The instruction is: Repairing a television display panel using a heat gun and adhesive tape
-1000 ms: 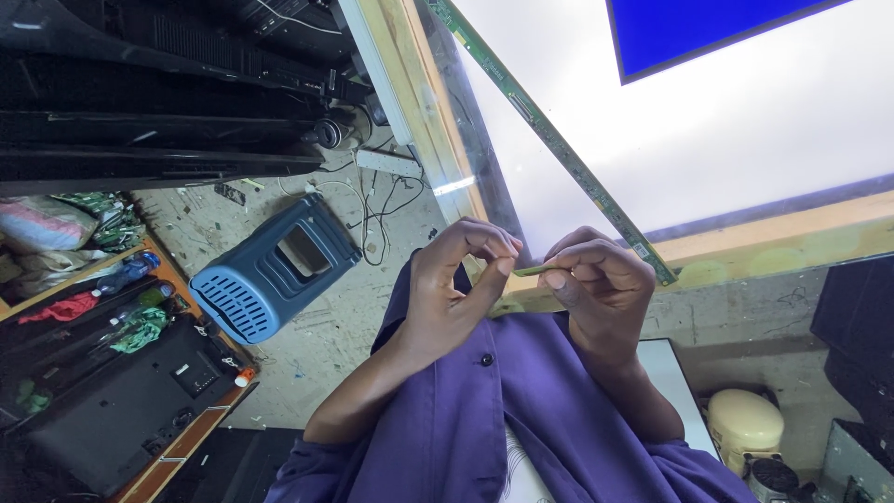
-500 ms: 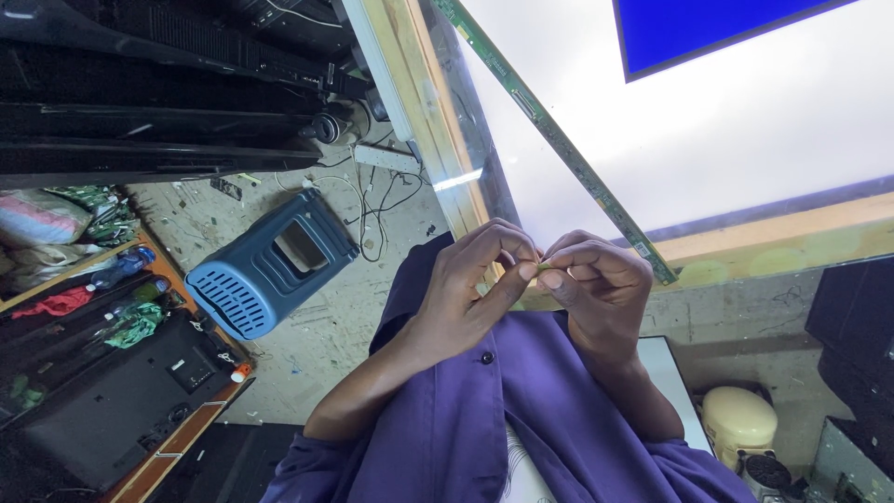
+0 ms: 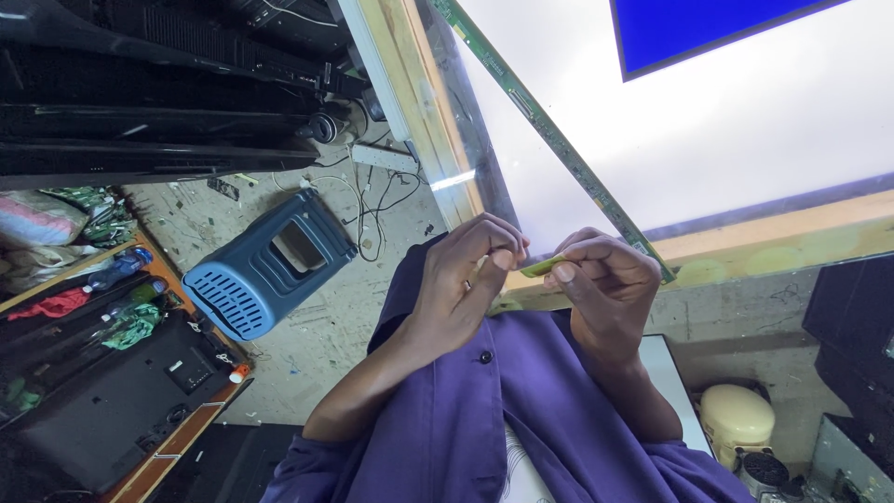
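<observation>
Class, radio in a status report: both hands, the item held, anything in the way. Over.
Left hand and right hand raised together, both pinching a small yellow-green strip. Long green circuit strip and lit panel just beyond. Nothing between the hands.

Both forearms rise together, left hand [image 3: 463, 279] and right hand [image 3: 605, 284] curled, fingertips nearly meeting in a pinch.

Your left hand [image 3: 461, 284] and right hand [image 3: 605, 284] pinch a small yellow-green flat strip [image 3: 542, 266] between fingertips, beside the long green circuit-board strip [image 3: 549, 135] on the lit white panel [image 3: 745, 121].
</observation>
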